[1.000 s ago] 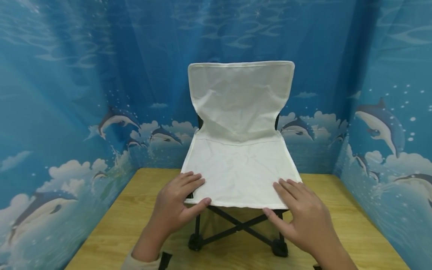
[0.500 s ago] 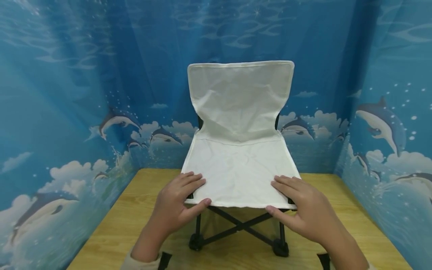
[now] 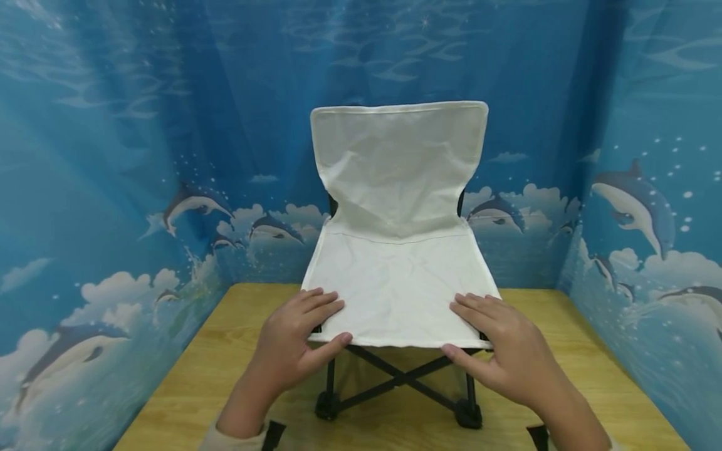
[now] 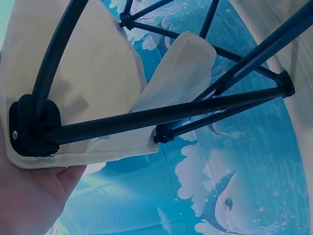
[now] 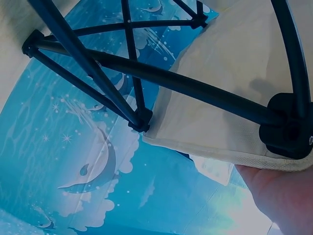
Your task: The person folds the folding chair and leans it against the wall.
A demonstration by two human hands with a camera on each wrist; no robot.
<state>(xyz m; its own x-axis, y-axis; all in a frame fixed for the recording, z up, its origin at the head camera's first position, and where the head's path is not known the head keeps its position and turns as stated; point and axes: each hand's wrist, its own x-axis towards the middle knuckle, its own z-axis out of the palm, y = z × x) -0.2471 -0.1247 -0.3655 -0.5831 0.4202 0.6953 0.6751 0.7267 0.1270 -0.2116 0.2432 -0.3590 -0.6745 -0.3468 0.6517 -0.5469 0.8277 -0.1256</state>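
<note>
A small folding chair (image 3: 400, 282) with white fabric and a black tube frame stands unfolded in the head view, facing me. My left hand (image 3: 293, 341) rests on the front left corner of its seat, fingers flat on the fabric, thumb along the front edge. On the opposite front corner lies my right hand (image 3: 510, 351), also with extended fingers. From below, the left wrist view shows a black corner joint (image 4: 34, 127) under the fabric, beside the left hand (image 4: 36, 200). A matching joint (image 5: 286, 125) appears in the right wrist view above the right hand (image 5: 279, 196).
The chair's crossed front bars (image 3: 399, 378) end in black feet on a wooden surface (image 3: 192, 369). Blue curtains (image 3: 113, 150) printed with dolphins and clouds surround it at the back and both sides. Black straps (image 3: 273, 433) show near the wrists.
My right hand has shifted slightly and turned, uncovering part of the seat's front right corner, then stays there. The left hand and the chair look nearly the same.
</note>
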